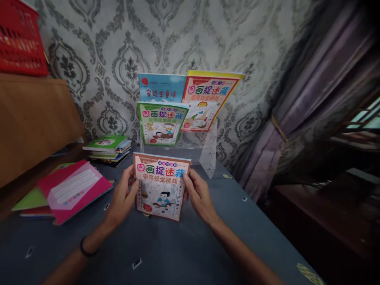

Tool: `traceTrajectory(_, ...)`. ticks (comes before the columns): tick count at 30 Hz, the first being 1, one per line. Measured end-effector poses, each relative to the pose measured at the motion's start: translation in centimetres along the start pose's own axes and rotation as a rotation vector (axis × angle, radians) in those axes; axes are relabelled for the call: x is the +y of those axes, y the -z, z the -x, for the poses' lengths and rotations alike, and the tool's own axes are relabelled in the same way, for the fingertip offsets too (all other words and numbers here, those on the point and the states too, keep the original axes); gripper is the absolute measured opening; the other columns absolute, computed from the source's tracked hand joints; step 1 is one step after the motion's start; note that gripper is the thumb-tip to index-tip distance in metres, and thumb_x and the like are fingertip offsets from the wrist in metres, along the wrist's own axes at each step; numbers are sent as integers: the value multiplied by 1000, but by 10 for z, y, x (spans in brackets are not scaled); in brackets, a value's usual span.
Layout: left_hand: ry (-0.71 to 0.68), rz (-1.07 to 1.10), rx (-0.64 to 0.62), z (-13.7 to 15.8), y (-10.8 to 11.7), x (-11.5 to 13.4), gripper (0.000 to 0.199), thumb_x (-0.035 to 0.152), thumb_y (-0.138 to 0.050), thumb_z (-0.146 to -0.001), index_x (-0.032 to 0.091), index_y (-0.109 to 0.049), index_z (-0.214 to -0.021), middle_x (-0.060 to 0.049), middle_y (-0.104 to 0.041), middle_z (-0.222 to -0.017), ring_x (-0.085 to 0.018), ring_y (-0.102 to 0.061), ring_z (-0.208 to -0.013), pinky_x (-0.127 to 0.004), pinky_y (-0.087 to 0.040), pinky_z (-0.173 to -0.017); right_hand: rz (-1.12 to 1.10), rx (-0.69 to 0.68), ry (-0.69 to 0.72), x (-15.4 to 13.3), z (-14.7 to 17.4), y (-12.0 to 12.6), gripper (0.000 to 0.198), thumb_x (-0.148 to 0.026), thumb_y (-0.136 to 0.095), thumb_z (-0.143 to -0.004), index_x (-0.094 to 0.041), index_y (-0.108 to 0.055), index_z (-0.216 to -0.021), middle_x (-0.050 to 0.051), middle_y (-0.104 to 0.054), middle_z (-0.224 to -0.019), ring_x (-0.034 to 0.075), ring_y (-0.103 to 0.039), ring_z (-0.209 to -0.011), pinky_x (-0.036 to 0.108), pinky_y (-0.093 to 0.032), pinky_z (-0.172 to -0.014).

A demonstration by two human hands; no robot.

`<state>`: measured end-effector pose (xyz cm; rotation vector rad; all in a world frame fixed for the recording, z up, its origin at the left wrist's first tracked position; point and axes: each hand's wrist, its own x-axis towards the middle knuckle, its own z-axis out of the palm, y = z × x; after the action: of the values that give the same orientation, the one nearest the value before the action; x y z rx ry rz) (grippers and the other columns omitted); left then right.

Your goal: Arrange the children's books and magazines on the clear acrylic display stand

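The left hand (123,194) and the right hand (200,194) are both closed on one brown-bordered book (160,188), gripping it by its two side edges. The right thumb presses on the front cover with the fingers behind; the left thumb lies along the opposite side edge, its fingers bent around behind, partly hidden. The book stands nearly upright, cover toward the person, over the middle of the tabletop (225,237), in front of a clear plastic rack (209,158); whether its bottom edge touches the tabletop I cannot tell. The rack stands by the tabletop's back edge, near the wall (267,35). Its upper tier holds a blue book (162,85) on the left and a red-bordered book (202,103) on the right, with a yellow edge (219,74) showing behind the latter. A green-bordered book (162,124) leans in the lower tier on the left, overlapping the blue one. Toward the tabletop's back left corner lies a stack of books (108,150), and nearer the left edge a pink book (80,194) rests partly over a green one (34,198). A red basket (25,43) sits on a wooden cabinet (32,118) beyond that edge; its contents are too blurred to name.
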<state>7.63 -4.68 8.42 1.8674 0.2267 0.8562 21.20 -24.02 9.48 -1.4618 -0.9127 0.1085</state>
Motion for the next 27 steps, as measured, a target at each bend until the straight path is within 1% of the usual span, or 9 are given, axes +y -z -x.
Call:
traceTrajectory(2, -9, -4, -8, -2, -1, 1, 46, 39, -48, -98, 22, -44, -141, -11, -59, -137, -25, -57, -124, -40, -46, -102, -9, 19, 31, -2, -5, 1, 39, -57, -50, -99, -20, -63, -98, -3, -52, -68, 12, -49, -54, 22, -41, -44)
traceTrajectory(5, 19, -5, -41, -2, -2, -6, 42, 41, -47, -98, 22, -47, -136, -11, -62, -134, -25, -60, -119, -40, -48, -99, -21, 21, 59, -1, -7, 3, 37, -55, -52, -99, -20, -63, -93, -2, -54, -70, 11, -49, -55, 21, -41, -45)
traceTrajectory(9, 90, -16, -83, 1, 0, -17, 33, 44, -51, -95, 22, -56, -120, -9, -68, -121, -24, -66, -101, -38, -52, -91, -50, -23, 54, 8, -3, 6, 35, -54, -57, -97, -20, -62, -92, 0, -59, -75, 12, -53, -58, 21, -44, -46)
traceTrajectory(11, 117, -37, -76, 1, 1, -16, 31, 45, -56, -92, 22, -59, -112, -8, -70, -115, -23, -67, -93, -37, -53, -87, -75, -56, 35, 13, -1, 7, 36, -55, -59, -95, -20, -62, -91, 0, -60, -74, 13, -55, -57, 21, -47, -46)
traceTrajectory(13, 136, -63, -56, 1, 2, -11, 32, 48, -61, -87, 23, -62, -106, -7, -71, -109, -24, -67, -91, -36, -54, -83, -112, -84, 10, 17, -1, 9, 38, -58, -59, -94, -20, -62, -90, 0, -61, -73, 12, -56, -54, 22, -48, -44)
traceTrajectory(16, 132, -47, -37, -2, 2, -4, 34, 51, -65, -84, 23, -64, -102, -6, -72, -101, -25, -67, -91, -36, -54, -82, -184, -132, -42, 20, -1, 11, 42, -62, -62, -90, -21, -64, -90, -2, -60, -68, 12, -56, -49, 22, -48, -42)
traceTrajectory(19, 170, 65, -24, -5, -3, -1, 36, 56, -62, -86, 22, -65, -98, -5, -73, -101, -24, -67, -93, -35, -54, -84, -242, -194, -82, 20, -2, 12, 43, -63, -66, -88, -20, -65, -87, -3, -60, -64, 11, -54, -46, 22, -48, -42)
traceTrajectory(23, 284, 291, 68, -7, -11, -1, 43, 59, -63, -86, 22, -65, -107, -5, -73, -111, -24, -67, -106, -35, -54, -92, -319, -255, -88, 18, -2, 9, 42, -61, -65, -89, -19, -65, -89, -3, -61, -63, 10, -53, -45, 21, -47, -41)
traceTrajectory(27, 282, 364, 128, -9, -15, -1, 41, 58, -66, -83, 22, -65, -104, -5, -74, -111, -24, -62, -118, -33, -53, -96, -334, -259, -70, 16, -5, 7, 40, -59, -65, -89, -19, -64, -88, -2, -63, -65, 10, -55, -48, 21, -50, -43)
